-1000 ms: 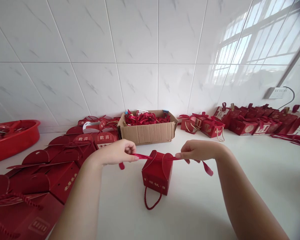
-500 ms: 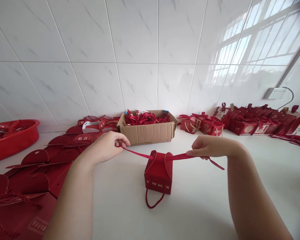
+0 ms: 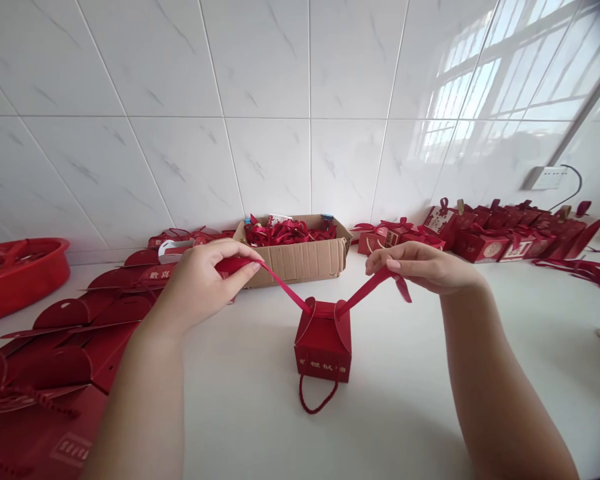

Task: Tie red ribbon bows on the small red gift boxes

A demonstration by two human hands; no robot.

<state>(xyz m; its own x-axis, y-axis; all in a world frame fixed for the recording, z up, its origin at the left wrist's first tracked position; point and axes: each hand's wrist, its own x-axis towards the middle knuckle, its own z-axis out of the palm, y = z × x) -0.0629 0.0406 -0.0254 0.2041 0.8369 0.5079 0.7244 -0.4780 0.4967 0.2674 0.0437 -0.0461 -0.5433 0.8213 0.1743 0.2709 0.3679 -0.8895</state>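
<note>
A small red gift box [image 3: 325, 340] with gold lettering stands on the white table in front of me. Its top flaps are folded together, and a twisted cord handle [image 3: 319, 408] hangs at its front. A red ribbon [image 3: 286, 288] runs through the flaps at the top. My left hand [image 3: 215, 283] pinches one end of it, up and to the left of the box. The other end is pinched by my right hand [image 3: 415, 265], with a short tail hanging below the fingers. Both lengths slope down to the box in a V.
Behind the box stands a cardboard box [image 3: 300, 261] full of red ribbons. Unfolded red boxes [image 3: 70, 340] lie at the left, beside a red plastic basin [image 3: 35, 273]. Finished red boxes [image 3: 485, 245] line the wall at the right, near loose ribbons [image 3: 580, 270]. A white socket strip [image 3: 545, 178] is on the wall.
Both hands have risen, the right one also moving inward, so the ribbon has gone from nearly level to a V. The gift box has turned slightly and sits a little further right in view.
</note>
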